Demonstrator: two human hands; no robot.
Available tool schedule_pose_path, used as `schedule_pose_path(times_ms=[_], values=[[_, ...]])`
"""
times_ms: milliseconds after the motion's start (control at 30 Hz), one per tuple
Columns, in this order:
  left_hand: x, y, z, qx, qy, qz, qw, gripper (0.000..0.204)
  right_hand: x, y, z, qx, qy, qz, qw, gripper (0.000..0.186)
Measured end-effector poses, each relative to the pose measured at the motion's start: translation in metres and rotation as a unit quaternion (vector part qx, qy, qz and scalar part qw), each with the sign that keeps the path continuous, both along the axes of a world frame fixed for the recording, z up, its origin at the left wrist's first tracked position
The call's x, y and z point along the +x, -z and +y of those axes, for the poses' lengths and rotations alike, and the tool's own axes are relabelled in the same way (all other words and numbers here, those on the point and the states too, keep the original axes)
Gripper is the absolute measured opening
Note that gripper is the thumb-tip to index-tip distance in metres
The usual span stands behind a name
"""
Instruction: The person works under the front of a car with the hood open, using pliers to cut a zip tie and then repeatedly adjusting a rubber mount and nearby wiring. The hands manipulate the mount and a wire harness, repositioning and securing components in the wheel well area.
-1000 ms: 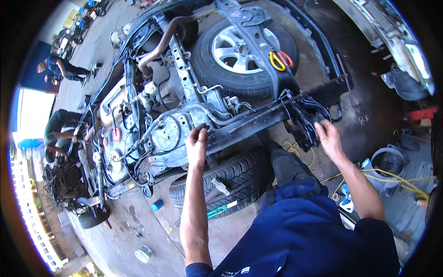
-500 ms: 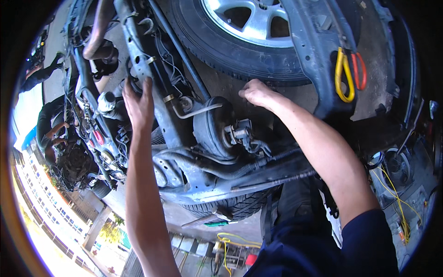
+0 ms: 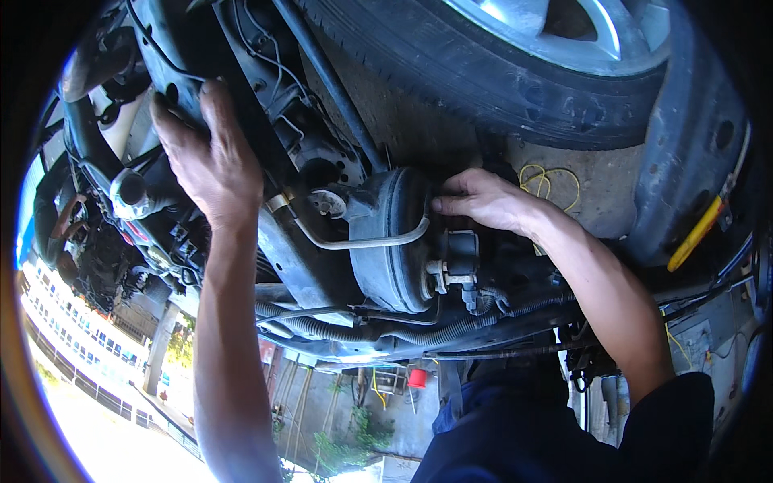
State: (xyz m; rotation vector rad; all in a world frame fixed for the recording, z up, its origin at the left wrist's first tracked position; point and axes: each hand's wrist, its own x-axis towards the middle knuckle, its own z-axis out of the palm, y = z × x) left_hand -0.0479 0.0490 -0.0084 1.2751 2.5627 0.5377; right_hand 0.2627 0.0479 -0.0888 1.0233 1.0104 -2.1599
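My left hand [image 3: 211,165] lies against a blue-grey chassis rail [image 3: 179,48] at the upper left, thumb and fingers apart; a thin black cable runs to the fingertips. Fingers curled and drawn together, my right hand [image 3: 483,201] is at the right upper edge of a round black canister [image 3: 382,266]. What those fingertips hold, if anything, is hidden. A bent metal pipe [image 3: 362,243] crosses the canister and ends close to them. On the canister's lower right side sits a black valve with a plug [image 3: 462,256].
A wheel with a silver rim [image 3: 555,88] lies beyond my right hand. Yellow-handled pliers [image 3: 699,229] hang on a dark metal part at the right. Corrugated hose [image 3: 403,332] runs below the canister. Another person's arm [image 3: 68,217] shows at the far left beside dark machinery.
The view has come closer to the canister. My right hand has moved from above the floor near the tyre to the canister's edge. My left hand remains at the rail.
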Motion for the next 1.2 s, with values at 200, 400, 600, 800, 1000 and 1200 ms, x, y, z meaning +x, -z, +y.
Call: schedule_pose_path(times_ms=[200,400,600,800,1000,1200], values=[[-0.014,0.003,-0.006,-0.008,0.059,0.013,0.998,0.077,0.000,0.004,-0.012,0.039,0.063,-0.026,0.997,0.031],[-0.024,0.008,-0.014,-0.015,0.180,0.122,0.976,0.032,0.003,0.013,-0.015,0.049,0.098,0.026,0.994,0.032],[-0.039,0.007,-0.018,-0.079,0.311,0.333,0.887,0.039,0.001,0.014,-0.009,0.072,0.025,0.040,0.996,0.032],[-0.055,0.010,-0.020,-0.072,0.356,0.358,0.860,0.038,-0.004,0.010,-0.005,0.050,0.051,0.044,0.996,0.030],[-0.059,0.011,-0.016,-0.067,0.342,0.354,0.868,0.033,-0.006,0.003,0.005,-0.009,0.013,0.034,0.999,0.029],[-0.048,0.012,-0.021,-0.056,0.258,0.230,0.937,0.035,-0.008,0.006,0.001,-0.012,0.008,-0.004,1.000,0.036]])
